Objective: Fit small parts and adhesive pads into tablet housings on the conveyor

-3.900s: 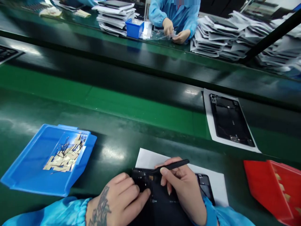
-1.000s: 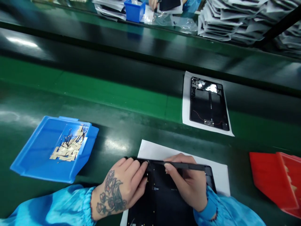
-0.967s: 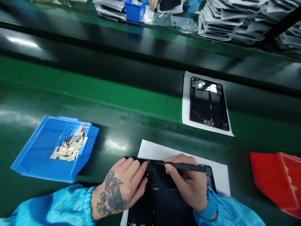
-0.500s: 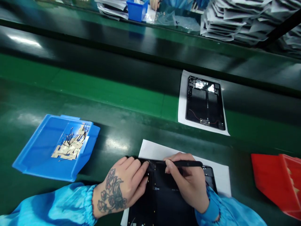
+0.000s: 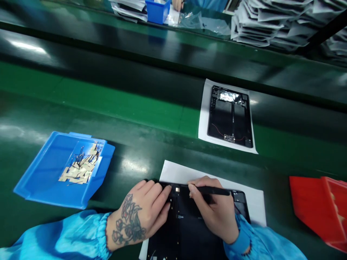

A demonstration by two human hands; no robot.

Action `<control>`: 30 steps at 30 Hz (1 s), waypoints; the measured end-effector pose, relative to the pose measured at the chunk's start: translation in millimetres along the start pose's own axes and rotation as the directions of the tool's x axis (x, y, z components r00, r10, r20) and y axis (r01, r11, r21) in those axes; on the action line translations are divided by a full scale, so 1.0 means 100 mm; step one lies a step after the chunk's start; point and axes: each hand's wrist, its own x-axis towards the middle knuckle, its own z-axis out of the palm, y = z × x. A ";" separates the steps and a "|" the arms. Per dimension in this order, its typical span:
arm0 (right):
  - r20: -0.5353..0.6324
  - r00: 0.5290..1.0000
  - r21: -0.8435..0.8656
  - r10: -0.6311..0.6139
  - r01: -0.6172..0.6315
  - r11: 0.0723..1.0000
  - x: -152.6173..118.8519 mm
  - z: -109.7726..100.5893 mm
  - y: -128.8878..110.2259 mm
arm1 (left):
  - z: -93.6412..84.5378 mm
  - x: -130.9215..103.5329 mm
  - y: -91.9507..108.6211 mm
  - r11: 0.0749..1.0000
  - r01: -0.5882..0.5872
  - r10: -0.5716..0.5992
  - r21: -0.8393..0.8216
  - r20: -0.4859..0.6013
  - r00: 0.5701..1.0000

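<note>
In front of me an opened black tablet (image 5: 200, 234) lies on a white sheet. My left hand (image 5: 143, 213) rests on its upper left edge, fingers curled and the index fingertip pressing near the corner. My right hand (image 5: 214, 207) pinches slim black tweezers (image 5: 214, 190) over the tablet's top edge; their tips are hard to make out. Between the two hands a small pale square (image 5: 177, 189) shows on the tablet. Most of the tablet's right side is hidden under my right hand and sleeve.
A blue bin (image 5: 40, 177) with small pale and dark pieces stands left. A red bin (image 5: 311, 209) is at right. Ahead, another opened tablet (image 5: 223, 117) lies on white paper on a green belt (image 5: 121, 104). Stacked white packets (image 5: 271, 21) and another person's hand (image 5: 177, 5) are across.
My right hand and the tweezers have shifted slightly left, and the pale square has come into view. The tablet on the belt has moved left. My left hand stays put.
</note>
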 end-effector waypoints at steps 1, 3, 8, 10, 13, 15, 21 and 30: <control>-0.001 1.000 -0.007 -0.010 0.010 1.000 0.00 0.00 0.00 | 0.00 0.00 0.00 1.000 0.001 -0.001 0.002 0.001 1.000; 0.000 0.999 -0.026 -0.036 0.036 0.999 0.00 0.00 0.00 | 0.01 -0.01 0.00 1.000 0.003 -0.003 0.005 0.006 1.000; 0.008 0.994 -0.071 -0.108 0.108 0.992 -0.01 0.00 0.02 | 0.03 0.01 -0.01 1.000 0.005 -0.006 -0.023 -0.048 0.999; 0.016 0.993 -0.072 -0.117 0.117 0.990 -0.01 0.01 0.02 | 0.03 0.02 -0.01 0.999 -0.001 -0.001 -0.040 -0.050 0.999; 0.013 0.992 -0.070 -0.126 0.127 0.989 -0.01 0.01 0.02 | 0.03 0.02 -0.01 0.999 -0.012 0.012 -0.044 0.007 1.000; 0.010 0.991 -0.076 -0.133 0.134 0.988 0.00 0.01 0.01 | 0.02 0.01 -0.01 0.999 -0.004 0.005 -0.039 0.043 0.999; -0.021 0.990 -0.056 -0.139 0.138 0.989 0.00 -0.01 0.01 | 0.01 0.03 -0.01 0.997 0.050 -0.044 -0.052 0.111 0.993; -0.045 0.991 0.100 -0.128 0.132 0.986 -0.01 0.00 0.03 | 0.01 0.04 0.00 0.998 0.057 -0.053 -0.013 0.169 0.984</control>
